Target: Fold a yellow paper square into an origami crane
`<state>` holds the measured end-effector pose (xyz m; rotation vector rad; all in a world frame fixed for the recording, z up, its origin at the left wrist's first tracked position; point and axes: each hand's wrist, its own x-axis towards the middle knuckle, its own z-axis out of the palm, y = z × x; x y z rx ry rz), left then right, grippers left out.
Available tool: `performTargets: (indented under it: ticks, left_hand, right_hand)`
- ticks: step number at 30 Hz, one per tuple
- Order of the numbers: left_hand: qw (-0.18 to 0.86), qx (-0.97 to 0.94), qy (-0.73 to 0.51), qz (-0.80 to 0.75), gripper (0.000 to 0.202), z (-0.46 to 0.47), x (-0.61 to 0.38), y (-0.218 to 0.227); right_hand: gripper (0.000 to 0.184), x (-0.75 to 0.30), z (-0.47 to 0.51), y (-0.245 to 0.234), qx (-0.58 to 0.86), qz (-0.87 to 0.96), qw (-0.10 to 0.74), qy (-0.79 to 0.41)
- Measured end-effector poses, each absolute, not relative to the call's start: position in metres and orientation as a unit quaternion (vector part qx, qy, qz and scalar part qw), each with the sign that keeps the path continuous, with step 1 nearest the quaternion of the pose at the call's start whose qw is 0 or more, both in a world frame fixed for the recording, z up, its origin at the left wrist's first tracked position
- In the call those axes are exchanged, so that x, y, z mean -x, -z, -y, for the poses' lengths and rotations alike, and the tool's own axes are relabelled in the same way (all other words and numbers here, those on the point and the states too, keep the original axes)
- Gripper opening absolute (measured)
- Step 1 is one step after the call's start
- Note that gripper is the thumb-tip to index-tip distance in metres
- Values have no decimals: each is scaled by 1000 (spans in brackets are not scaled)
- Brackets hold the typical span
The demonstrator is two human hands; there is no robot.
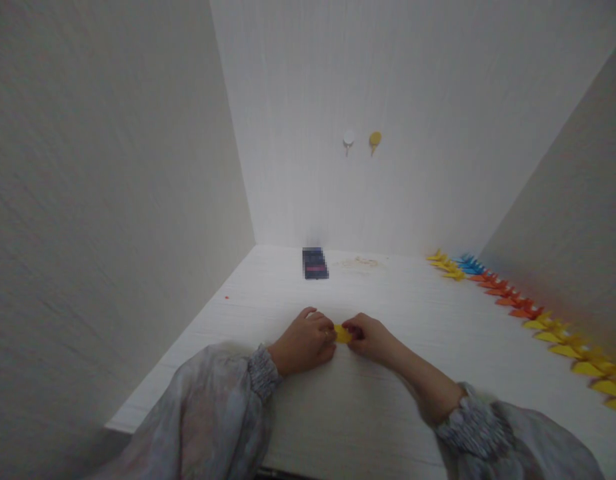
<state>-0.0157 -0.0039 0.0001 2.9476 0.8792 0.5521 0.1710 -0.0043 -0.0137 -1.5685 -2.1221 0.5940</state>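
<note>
The white table (398,300) bears a row of folded paper figures (513,308) and a dark blurred object (315,263).

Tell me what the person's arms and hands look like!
The left hand and right hand are bare, with no gloves. The left sleeve and right sleeve are loose, puffy, pale grey cloth with faint blotches, gathered into tight crinkly cuffs at the wrists.

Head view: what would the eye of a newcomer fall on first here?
First the left hand and the right hand, which pinch a small yellow paper between them at the middle of the white table. Next comes the bright row of folded paper figures, yellow, blue and orange, along the right wall.
</note>
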Motion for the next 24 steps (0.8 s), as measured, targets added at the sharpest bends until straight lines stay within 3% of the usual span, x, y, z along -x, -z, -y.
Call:
performTargets:
  ticks: [5,14,18,24]
  left_hand:
    - [-26,-930,-178,-319,27,5,12,-3]
    - [186,-923,-214,-260,22,-5,17,9]
    - [215,-910,-231,-269,19,-7,18,11]
    - [211,-922,-218,-240,18,-2,18,3]
  right_hand:
    - [21,-167,11,1,549,765,188,-279]
    - [18,-173,19,5,441,831,247,-232]
    - [7,-171,20,5,375,870,222,-229]
    - [10,-172,17,11,359,886,210,-203]
